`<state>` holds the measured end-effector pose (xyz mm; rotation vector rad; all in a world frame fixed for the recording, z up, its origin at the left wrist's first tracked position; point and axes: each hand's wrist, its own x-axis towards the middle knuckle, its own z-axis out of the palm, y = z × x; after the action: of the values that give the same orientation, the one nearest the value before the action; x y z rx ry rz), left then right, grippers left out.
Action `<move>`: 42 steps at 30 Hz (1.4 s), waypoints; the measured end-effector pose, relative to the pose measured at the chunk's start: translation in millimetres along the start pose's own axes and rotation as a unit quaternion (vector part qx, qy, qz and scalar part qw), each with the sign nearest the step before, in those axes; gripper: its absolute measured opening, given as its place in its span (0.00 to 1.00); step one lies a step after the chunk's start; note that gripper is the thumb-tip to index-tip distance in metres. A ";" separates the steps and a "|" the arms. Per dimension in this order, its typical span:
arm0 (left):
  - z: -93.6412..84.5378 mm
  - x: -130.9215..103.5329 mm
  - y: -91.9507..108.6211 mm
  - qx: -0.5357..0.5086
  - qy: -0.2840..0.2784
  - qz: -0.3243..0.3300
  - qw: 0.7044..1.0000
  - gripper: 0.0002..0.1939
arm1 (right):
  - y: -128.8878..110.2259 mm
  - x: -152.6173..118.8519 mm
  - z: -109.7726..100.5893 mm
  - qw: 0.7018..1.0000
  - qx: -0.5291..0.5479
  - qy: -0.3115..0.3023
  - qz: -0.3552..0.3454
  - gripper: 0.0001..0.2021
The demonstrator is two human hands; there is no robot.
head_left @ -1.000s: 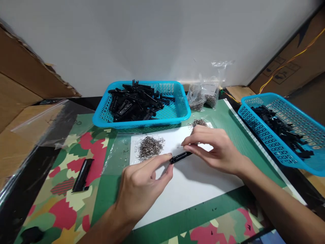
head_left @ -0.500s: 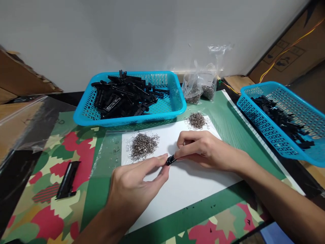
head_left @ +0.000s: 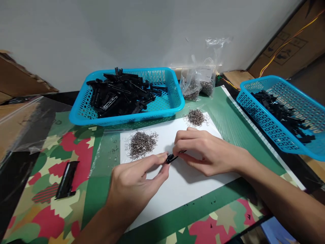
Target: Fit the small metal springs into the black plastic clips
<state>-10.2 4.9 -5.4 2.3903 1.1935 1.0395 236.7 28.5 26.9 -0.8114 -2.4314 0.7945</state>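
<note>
Over a white sheet [head_left: 162,200], a slim black plastic part [head_left: 170,158] is pinched by its left end between the thumb and fingertips of my left hand [head_left: 137,179]. My right hand [head_left: 203,149] has its fingers closed round the other end, and a thin dark tip shows beyond them. Whether a small wire piece sits in those fingers is hidden. Just behind my left hand lies a pile of tiny bent metal wire pieces [head_left: 142,144]. A smaller pile of similar metal pieces [head_left: 196,117] rests behind my right hand.
A blue basket [head_left: 127,120] of long black plastic parts stands at the back. Another blue basket [head_left: 274,137] with black pieces is at the right. Clear bags [head_left: 191,89] of metal pieces lean on the wall. A single black part [head_left: 66,179] lies at the left.
My right hand has shifted its grip, the fingers lifting slightly and the thumb dropping, so more of the black part shows. My left hand keeps its pinch. The view has tilted slightly.
</note>
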 end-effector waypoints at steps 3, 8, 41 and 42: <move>-0.1 -0.3 -0.4 -0.007 -0.002 -0.005 1.000 0.06 | 0.6 0.0 -1.2 1.000 0.010 0.003 0.006 0.08; 0.8 -1.3 -2.3 -0.010 -0.005 -0.002 1.000 0.05 | 2.5 -0.4 -1.7 0.999 0.030 0.009 0.009 0.08; 1.2 -3.5 -1.2 0.001 -0.007 0.028 1.000 0.05 | 10.4 -1.5 5.1 0.990 0.136 0.017 0.037 0.07; 0.8 -3.8 -1.1 0.000 -0.010 0.028 1.000 0.04 | 10.5 -1.4 5.5 0.990 0.138 0.017 0.037 0.07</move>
<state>-11.8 2.7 -8.4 2.4409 1.1250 1.0291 238.6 32.4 15.8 -0.8015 -2.2053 1.1067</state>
